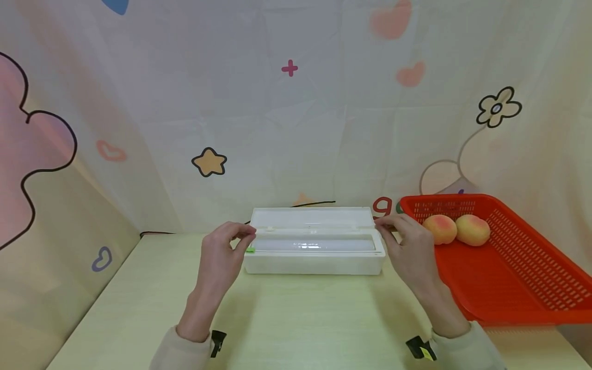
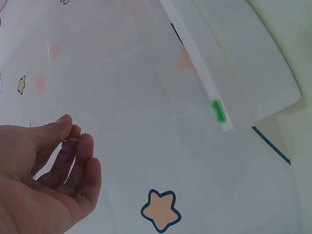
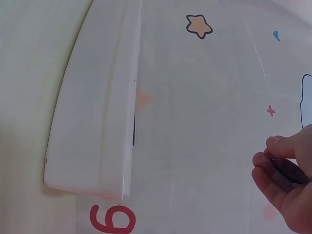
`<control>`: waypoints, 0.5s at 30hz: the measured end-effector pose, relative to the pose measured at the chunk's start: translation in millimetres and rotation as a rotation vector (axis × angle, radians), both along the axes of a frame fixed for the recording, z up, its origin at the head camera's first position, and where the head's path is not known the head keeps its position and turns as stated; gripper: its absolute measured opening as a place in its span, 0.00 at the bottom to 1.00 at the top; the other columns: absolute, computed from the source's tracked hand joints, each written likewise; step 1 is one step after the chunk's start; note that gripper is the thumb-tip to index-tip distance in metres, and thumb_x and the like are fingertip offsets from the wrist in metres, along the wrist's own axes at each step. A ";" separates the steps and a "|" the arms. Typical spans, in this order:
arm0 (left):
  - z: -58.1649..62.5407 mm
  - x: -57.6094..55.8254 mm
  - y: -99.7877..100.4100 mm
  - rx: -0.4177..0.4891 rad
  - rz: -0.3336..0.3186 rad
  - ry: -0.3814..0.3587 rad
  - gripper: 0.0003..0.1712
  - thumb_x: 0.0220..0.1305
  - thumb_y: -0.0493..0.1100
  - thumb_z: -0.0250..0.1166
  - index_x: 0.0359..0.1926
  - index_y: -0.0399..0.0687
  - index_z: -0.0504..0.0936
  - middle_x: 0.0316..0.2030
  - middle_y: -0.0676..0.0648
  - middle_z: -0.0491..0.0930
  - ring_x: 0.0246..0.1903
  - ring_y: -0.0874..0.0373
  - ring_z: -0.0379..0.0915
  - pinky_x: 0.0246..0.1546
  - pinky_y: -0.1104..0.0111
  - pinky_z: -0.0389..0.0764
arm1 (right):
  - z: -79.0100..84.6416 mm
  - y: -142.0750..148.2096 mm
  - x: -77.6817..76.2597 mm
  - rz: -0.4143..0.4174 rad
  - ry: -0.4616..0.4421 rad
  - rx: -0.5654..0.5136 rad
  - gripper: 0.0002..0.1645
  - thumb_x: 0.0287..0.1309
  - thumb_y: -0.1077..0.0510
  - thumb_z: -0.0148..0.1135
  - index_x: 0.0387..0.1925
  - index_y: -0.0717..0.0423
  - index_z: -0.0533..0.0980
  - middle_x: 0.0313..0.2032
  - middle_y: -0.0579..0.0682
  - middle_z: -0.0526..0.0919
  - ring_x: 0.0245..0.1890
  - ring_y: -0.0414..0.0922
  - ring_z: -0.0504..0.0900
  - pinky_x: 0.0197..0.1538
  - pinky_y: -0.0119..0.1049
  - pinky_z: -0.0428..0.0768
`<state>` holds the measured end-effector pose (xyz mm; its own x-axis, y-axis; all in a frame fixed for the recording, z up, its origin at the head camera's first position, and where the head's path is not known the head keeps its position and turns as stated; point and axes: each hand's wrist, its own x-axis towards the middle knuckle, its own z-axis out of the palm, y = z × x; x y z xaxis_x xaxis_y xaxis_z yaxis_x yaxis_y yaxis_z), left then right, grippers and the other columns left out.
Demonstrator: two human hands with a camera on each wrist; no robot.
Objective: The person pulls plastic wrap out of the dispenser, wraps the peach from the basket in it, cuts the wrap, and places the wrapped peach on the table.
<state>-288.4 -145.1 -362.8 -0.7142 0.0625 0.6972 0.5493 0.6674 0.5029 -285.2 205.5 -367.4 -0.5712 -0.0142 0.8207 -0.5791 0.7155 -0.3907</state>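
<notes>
A long white cling film dispenser (image 1: 314,265) sits on the table with its lid (image 1: 314,217) raised at the back. Inside lies a pale, shiny roll (image 1: 314,244), and a small green slider (image 2: 218,111) is at the left end of the front edge. At the left end, my left hand (image 1: 222,257) pinches a corner of clear cling film (image 2: 83,141) between thumb and fingers. My right hand (image 1: 411,249) is level with it at the other end, thumb and fingertips pinched together on the film's other side. The film itself is almost invisible between them.
To the right stands a red plastic basket (image 1: 495,288) with two peaches, one peach (image 1: 439,229) beside another peach (image 1: 472,229). A pale printed curtain (image 1: 277,128) hangs behind the light wooden table (image 1: 296,318).
</notes>
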 end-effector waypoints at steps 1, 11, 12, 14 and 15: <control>0.3 0.3 -0.3 -0.002 0.001 0.005 0.07 0.58 0.29 0.75 0.37 0.40 0.89 0.33 0.48 0.86 0.34 0.55 0.80 0.39 0.59 0.80 | 1.0 0.2 0.7 -0.003 -0.003 0.008 0.12 0.52 0.75 0.74 0.39 0.65 0.86 0.36 0.56 0.88 0.36 0.52 0.87 0.48 0.19 0.75; 6.0 6.2 -1.9 -0.015 -0.003 0.032 0.08 0.56 0.28 0.76 0.37 0.41 0.89 0.33 0.49 0.86 0.33 0.57 0.79 0.36 0.61 0.79 | 9.3 2.1 7.8 -0.009 -0.032 0.037 0.13 0.52 0.73 0.75 0.41 0.65 0.86 0.37 0.57 0.88 0.37 0.54 0.87 0.47 0.18 0.75; 6.6 6.5 -2.2 -0.016 -0.006 0.038 0.08 0.56 0.28 0.76 0.37 0.40 0.89 0.33 0.49 0.86 0.33 0.57 0.79 0.36 0.61 0.79 | 10.1 2.1 8.1 -0.005 -0.031 0.037 0.13 0.52 0.74 0.75 0.41 0.65 0.86 0.37 0.58 0.88 0.37 0.54 0.87 0.48 0.16 0.72; 7.5 6.8 -2.8 -0.017 -0.009 0.047 0.08 0.56 0.28 0.76 0.37 0.40 0.89 0.33 0.49 0.86 0.33 0.57 0.80 0.36 0.61 0.79 | 11.5 2.1 8.7 -0.002 -0.029 0.039 0.13 0.52 0.74 0.75 0.41 0.65 0.86 0.37 0.58 0.88 0.36 0.54 0.87 0.48 0.13 0.69; 8.0 7.1 -3.1 -0.018 -0.010 0.050 0.08 0.56 0.28 0.76 0.37 0.40 0.89 0.33 0.49 0.86 0.33 0.57 0.80 0.37 0.61 0.79 | 12.2 2.1 9.0 0.001 -0.029 0.038 0.13 0.51 0.74 0.75 0.41 0.65 0.86 0.36 0.58 0.88 0.36 0.54 0.87 0.47 0.12 0.68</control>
